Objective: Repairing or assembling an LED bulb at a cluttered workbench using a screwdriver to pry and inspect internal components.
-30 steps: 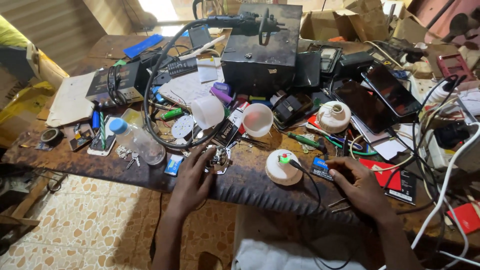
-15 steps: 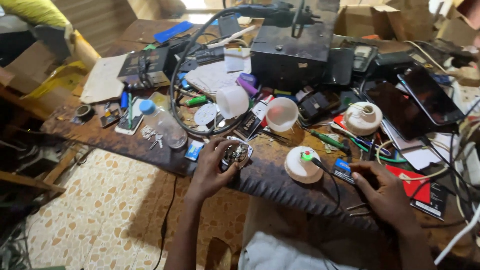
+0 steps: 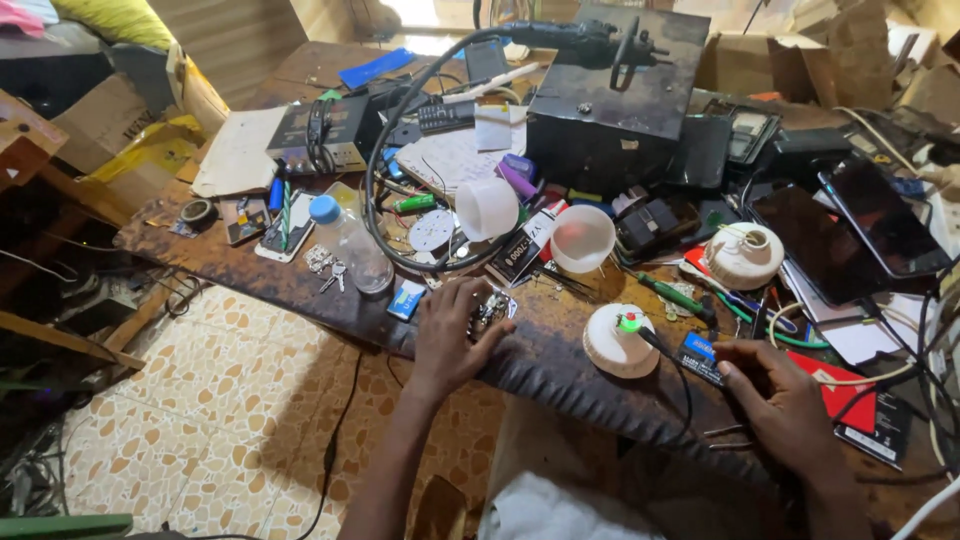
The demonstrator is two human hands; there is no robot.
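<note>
My left hand (image 3: 452, 332) rests on the dark workbench (image 3: 560, 350) and grips a small metal circuit part (image 3: 492, 308) near the front edge. My right hand (image 3: 775, 395) sits to the right, its fingers closed on a small blue-labelled black block (image 3: 698, 358) with a black wire running to a green-tipped connector. That connector sits on top of a white bulb base (image 3: 620, 340) between my hands. A white bulb dome (image 3: 582, 238) and a second dome (image 3: 487, 207) lie just beyond.
A black metal box (image 3: 610, 110) stands at the back with a hose looping over the bench. A plastic bottle (image 3: 350, 245), keys, phones (image 3: 880, 215), another white bulb base (image 3: 742, 255) and screwdrivers crowd the top. Tiled floor (image 3: 230, 410) lies left.
The view has shifted and drawn closer. My left hand has settled onto the bench with the metal part. My right hand stays by the blue-labelled block.
</note>
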